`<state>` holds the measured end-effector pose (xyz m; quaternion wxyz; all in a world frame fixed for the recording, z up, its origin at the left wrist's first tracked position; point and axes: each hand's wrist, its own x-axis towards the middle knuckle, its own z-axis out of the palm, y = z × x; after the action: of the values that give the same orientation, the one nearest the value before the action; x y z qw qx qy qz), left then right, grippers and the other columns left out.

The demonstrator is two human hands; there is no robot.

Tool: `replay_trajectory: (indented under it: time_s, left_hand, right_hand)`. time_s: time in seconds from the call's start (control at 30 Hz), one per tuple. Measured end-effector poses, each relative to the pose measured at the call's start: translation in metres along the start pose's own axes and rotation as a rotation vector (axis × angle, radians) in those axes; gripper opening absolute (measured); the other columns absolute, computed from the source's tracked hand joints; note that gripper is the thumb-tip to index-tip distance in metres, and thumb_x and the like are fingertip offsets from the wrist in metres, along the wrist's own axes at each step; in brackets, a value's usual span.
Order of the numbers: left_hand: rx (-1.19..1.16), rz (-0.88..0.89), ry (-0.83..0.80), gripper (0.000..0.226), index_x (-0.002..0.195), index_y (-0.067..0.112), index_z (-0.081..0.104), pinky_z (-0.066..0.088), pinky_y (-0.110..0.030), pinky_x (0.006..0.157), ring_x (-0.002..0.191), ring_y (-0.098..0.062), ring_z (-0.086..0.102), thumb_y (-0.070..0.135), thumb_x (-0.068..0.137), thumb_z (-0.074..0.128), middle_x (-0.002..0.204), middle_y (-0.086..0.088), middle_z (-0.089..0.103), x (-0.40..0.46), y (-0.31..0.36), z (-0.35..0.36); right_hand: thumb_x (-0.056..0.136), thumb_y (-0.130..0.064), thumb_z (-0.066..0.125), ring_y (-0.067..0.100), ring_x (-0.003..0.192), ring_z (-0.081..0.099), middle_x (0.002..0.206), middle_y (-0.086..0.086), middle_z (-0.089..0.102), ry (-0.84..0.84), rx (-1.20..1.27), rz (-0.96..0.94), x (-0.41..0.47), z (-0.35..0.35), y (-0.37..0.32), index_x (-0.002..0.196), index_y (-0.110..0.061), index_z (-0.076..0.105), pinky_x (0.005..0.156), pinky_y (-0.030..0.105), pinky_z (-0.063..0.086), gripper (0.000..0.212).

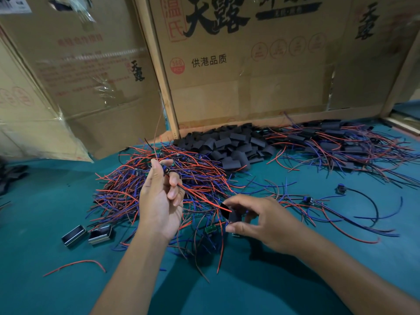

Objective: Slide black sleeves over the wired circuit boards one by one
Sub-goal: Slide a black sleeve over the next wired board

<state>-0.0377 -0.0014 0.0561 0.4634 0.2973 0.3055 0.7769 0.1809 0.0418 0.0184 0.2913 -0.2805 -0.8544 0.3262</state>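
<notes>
Left hand (159, 201), raised over the tangle at about 10 o'clock from frame centre, pinches a small board (166, 169) between thumb and fingertips, with its red wire (200, 196) trailing down toward 4 o'clock. Right hand (256, 220), just below centre, grips a black sleeve (229, 213) between thumb and forefinger, its mouth turned toward the wire's free end, which appears to be entering the opening, though I cannot tell how far in it sits. Behind, at 12 o'clock, lies the sleeve pile (229, 146); at 2 o'clock sits the finished heap (341, 142) of sleeved boards, and the unsleeved tangle (163, 189) spreads around the left hand. Two metal clips (87, 235) rest on the green mat (56, 280) at 8 o'clock, and cartons (250, 64) stand along the back. By my judgement the sleeve is very light, soft and easily flattened, so it should be held by its side edges, squeezed gently to keep the mouth rounded. The board looks light but stiff, with fragile solder joints where the wires leave it; best to hold it by its edges and not pull hard on the wires. These are thin and springy, likely to splay or snag, so gathering them into one bundle before feeding should help the sleeve run up over the board.
</notes>
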Motion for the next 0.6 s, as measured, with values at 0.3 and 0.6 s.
replay_trajectory:
  time_s: [0.3,0.6]
  left_hand:
    - [0.034,0.018,-0.018,0.034,0.100,0.017,0.064,0.017,-0.016,0.034,0.041,-0.002,0.027,0.048,0.094,0.050,0.058,0.006,0.040,0.0007,0.0022,-0.0008]
    - [0.058,0.009,-0.009,0.039,0.106,0.017,0.066,0.020,-0.016,0.035,0.040,-0.003,0.027,0.049,0.093,0.049,0.057,0.008,0.038,0.0008,0.0041,-0.0013]
  right_hand:
    - [0.080,-0.045,0.074,-0.005,0.096,0.060,0.106,-0.023,0.067,0.001,0.000,-0.012,-0.0002,-0.0029,-0.0013,0.118,-0.032,0.064,0.084,0.015,0.047,0.042]
    - [0.086,-0.046,0.067,0.003,0.093,0.061,0.101,-0.026,0.064,-0.052,0.024,-0.031,0.0000,-0.0016,-0.0015,0.119,-0.038,0.060,0.083,0.028,0.051,0.035]
